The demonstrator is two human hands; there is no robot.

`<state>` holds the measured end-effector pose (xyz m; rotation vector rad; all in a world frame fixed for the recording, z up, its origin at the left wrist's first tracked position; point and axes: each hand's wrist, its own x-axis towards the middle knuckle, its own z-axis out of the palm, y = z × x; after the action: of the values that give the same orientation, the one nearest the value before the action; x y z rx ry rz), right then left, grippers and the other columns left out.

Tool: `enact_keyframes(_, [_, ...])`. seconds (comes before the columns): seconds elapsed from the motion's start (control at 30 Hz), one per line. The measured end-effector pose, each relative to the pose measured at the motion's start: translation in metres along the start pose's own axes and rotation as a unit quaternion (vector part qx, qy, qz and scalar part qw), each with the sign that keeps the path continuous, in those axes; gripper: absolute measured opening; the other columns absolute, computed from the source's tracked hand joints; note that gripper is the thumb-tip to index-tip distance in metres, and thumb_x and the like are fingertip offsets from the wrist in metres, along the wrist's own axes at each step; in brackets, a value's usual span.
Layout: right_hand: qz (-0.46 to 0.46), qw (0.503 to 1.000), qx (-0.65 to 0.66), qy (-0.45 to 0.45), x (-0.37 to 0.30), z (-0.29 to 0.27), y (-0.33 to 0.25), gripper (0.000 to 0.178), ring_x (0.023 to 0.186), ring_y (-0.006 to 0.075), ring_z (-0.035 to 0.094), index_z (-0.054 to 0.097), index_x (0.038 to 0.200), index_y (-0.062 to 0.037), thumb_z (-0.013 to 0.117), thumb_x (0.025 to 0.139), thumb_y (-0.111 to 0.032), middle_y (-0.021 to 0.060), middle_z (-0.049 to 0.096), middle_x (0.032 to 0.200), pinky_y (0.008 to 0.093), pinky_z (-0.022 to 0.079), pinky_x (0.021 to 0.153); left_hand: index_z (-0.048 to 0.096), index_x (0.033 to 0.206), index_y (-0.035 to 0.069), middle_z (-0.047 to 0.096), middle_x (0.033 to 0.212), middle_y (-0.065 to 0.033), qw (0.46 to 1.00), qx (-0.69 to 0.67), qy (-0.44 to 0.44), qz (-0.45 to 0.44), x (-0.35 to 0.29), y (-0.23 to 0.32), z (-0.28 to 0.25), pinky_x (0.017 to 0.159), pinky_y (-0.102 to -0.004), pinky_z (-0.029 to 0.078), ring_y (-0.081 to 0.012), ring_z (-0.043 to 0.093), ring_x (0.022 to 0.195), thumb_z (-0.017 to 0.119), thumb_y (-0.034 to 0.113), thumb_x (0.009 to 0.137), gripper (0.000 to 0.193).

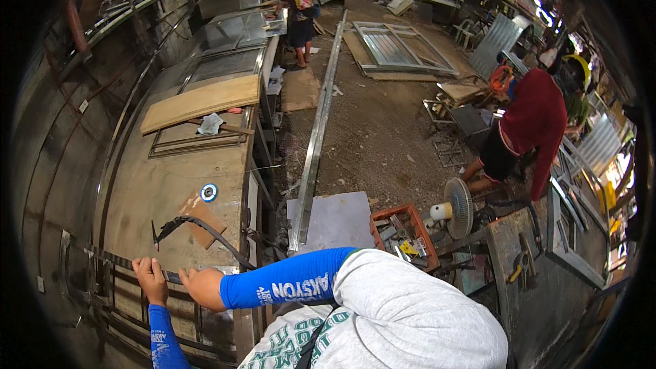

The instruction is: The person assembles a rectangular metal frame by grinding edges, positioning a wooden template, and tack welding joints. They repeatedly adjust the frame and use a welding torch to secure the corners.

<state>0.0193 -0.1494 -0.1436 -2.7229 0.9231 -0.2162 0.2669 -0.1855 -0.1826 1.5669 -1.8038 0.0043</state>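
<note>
Side by side at the near left end of the workbench (126,212), both my hands are on a dark metal bar (171,277). My left hand (151,280) is closed around the bar. My right hand (203,288), just to its right, has its fingers curled on the same bar, partly hidden behind the back of the hand. Below the bar, a dark metal frame (119,307) with several parallel bars extends. Just beyond my hands, a welding torch (164,229) with a black cable lies over a brown flat piece (210,227). Farther up sits a blue-rimmed disc (208,193).
A wooden board (198,102) lies across thin metal frames on the bench. On the floor are a long metal channel (321,119), an orange crate (432,253) of tools and a fan (459,208). One person (536,113) bends at right; another (298,0) stands beyond.
</note>
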Motion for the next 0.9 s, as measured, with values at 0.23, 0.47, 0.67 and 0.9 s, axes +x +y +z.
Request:
enact_keyframes(0.23, [-0.007, 0.999, -0.020, 0.036, 0.011, 0.019, 0.006, 0.084, 0.080, 0.0327, 0.074, 0.037, 0.148, 0.0153, 0.074, 0.078, -0.013, 0.0223, 0.069, 0.099, 0.0396, 0.059, 0.063, 0.043, 0.076, -0.001, 0.044, 0.077, -0.0148, 1.000, 0.011, -0.011, -0.007, 0.002, 0.017, -0.003, 0.085, -0.0471, 0.038, -0.0335, 0.042, 0.094, 0.053, 0.016, 0.101, 0.031])
enact_keyframes(0.47, [-0.005, 0.996, 0.013, 0.083, 0.011, 0.033, 0.004, 0.076, 0.082, 0.0338, 0.074, 0.040, 0.145, 0.0144, 0.071, 0.080, -0.011, 0.0230, 0.070, 0.098, 0.0417, 0.059, 0.065, 0.046, 0.077, -0.001, 0.047, 0.079, -0.0175, 1.000, 0.023, 0.001, 0.019, 0.002, 0.006, -0.003, 0.085, -0.0480, 0.039, -0.0370, 0.045, 0.096, 0.056, 0.015, 0.099, 0.029])
enact_keyframes(0.67, [-0.019, 0.998, 0.025, 0.063, 0.013, 0.026, 0.007, 0.072, 0.078, 0.0354, 0.074, 0.039, 0.145, 0.0149, 0.067, 0.084, -0.010, 0.0233, 0.070, 0.096, 0.0432, 0.060, 0.064, 0.050, 0.077, 0.001, 0.052, 0.080, -0.0178, 0.998, 0.060, 0.006, 0.021, 0.000, 0.004, -0.007, 0.085, -0.0485, 0.040, -0.0384, 0.047, 0.092, 0.059, 0.013, 0.096, 0.024])
enact_keyframes(0.9, [-0.023, 0.999, -0.008, 0.035, 0.005, 0.011, 0.008, 0.071, 0.077, 0.0331, 0.075, 0.041, 0.145, 0.0140, 0.068, 0.083, -0.009, 0.0239, 0.070, 0.098, 0.0396, 0.061, 0.065, 0.052, 0.075, 0.001, 0.055, 0.078, -0.0173, 0.997, 0.058, 0.045, 0.026, 0.001, 0.017, -0.008, 0.082, -0.0466, 0.043, -0.0378, 0.050, 0.088, 0.062, 0.015, 0.093, 0.025])
